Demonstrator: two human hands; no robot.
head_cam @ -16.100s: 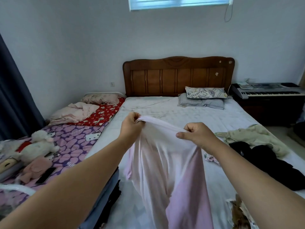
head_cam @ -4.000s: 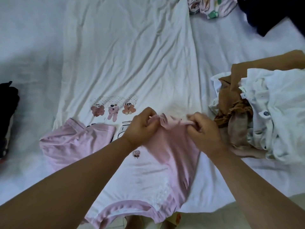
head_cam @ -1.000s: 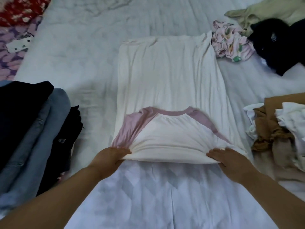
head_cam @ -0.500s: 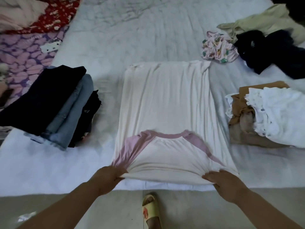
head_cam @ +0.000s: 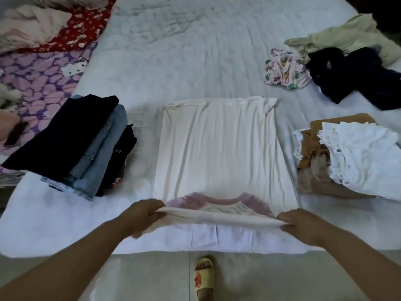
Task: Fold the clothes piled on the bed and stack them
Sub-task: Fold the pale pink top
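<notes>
**Near edge lifted for the next fold**

Left hand and right hand each have a closed grip on the cream, pink-trimmed cotton shirt spread on the white-sheeted bed, raising its near fold, likely to halve it. Folded dark-and-denim stack waits left.

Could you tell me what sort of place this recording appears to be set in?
Most likely a home bedroom. A bed with a white sheet fills the view, a second bed's heart-print cover lies alongside, and a stack of folded trousers and jeans sits on the bed while both hands grip a cream shirt.
</notes>
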